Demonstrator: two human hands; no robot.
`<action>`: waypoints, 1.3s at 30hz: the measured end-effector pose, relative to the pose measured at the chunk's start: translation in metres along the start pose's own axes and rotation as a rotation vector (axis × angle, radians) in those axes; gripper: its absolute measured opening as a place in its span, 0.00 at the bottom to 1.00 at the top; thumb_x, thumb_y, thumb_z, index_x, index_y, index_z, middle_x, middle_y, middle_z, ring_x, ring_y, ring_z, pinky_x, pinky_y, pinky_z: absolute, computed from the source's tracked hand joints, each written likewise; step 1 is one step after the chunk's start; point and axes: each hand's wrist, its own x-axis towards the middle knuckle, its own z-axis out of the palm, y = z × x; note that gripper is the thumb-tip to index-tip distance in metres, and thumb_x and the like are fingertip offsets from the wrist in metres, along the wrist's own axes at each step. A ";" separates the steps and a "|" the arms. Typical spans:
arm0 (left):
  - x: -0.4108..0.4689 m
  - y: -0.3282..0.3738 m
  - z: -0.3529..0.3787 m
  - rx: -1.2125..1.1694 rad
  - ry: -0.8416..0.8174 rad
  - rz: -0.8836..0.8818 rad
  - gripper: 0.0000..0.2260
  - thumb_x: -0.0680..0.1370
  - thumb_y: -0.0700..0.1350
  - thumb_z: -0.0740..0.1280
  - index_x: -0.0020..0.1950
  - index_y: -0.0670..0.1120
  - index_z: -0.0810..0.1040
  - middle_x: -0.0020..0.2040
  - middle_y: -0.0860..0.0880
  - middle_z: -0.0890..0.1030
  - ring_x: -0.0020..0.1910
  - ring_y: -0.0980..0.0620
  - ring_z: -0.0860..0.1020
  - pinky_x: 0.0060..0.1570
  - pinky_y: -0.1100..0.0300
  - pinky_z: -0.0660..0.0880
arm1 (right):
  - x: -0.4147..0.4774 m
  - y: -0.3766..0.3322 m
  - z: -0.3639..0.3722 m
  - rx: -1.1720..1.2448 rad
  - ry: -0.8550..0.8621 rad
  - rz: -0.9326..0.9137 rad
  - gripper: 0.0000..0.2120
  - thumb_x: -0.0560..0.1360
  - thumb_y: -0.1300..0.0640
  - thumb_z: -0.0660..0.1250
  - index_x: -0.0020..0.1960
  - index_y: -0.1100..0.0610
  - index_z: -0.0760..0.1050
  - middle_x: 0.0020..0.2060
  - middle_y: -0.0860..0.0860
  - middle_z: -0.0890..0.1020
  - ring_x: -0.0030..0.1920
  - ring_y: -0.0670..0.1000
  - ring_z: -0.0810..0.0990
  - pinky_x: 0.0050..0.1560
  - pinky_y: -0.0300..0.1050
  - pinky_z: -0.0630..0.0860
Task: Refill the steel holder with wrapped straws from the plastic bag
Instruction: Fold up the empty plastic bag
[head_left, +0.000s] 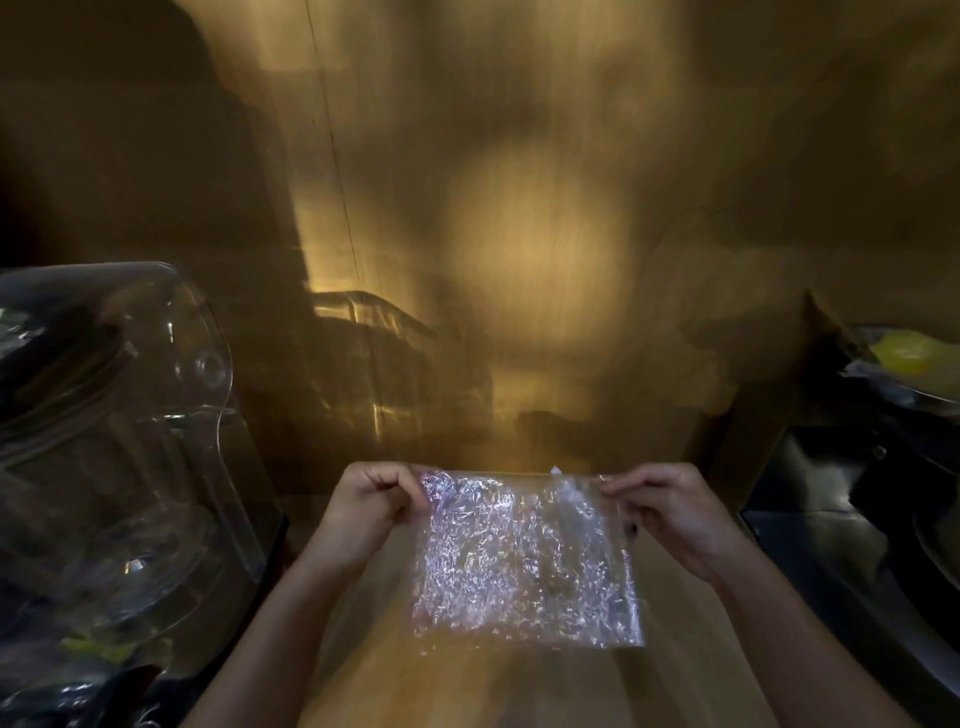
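We pinch the plastic bag (527, 561) at its top corners, left hand (366, 506) at nine o'clock and right hand (662, 512) at three, likely to pull its mouth open. It hangs low at centre over the wooden counter (519, 691). Crinkled glare hides the straws; we see no steel holder.
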 end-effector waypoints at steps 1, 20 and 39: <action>0.000 -0.002 0.001 0.002 0.009 -0.001 0.23 0.68 0.20 0.56 0.23 0.42 0.77 0.24 0.49 0.80 0.28 0.55 0.74 0.29 0.67 0.69 | 0.001 0.001 0.001 0.020 0.005 0.006 0.20 0.68 0.78 0.60 0.29 0.61 0.82 0.26 0.53 0.83 0.27 0.49 0.77 0.26 0.37 0.73; -0.002 -0.014 0.015 0.337 -0.142 -0.092 0.26 0.69 0.50 0.74 0.63 0.58 0.67 0.57 0.58 0.74 0.57 0.62 0.72 0.51 0.70 0.68 | -0.005 -0.030 0.051 -0.668 -0.268 -0.246 0.18 0.73 0.74 0.60 0.50 0.54 0.77 0.44 0.47 0.80 0.42 0.38 0.77 0.44 0.28 0.69; 0.001 -0.036 0.023 -0.193 -0.047 -0.181 0.07 0.62 0.46 0.74 0.38 0.46 0.83 0.35 0.49 0.85 0.37 0.52 0.83 0.34 0.57 0.81 | -0.001 -0.020 0.075 -0.064 -0.073 0.013 0.31 0.65 0.61 0.72 0.65 0.52 0.66 0.52 0.53 0.80 0.47 0.43 0.82 0.45 0.39 0.78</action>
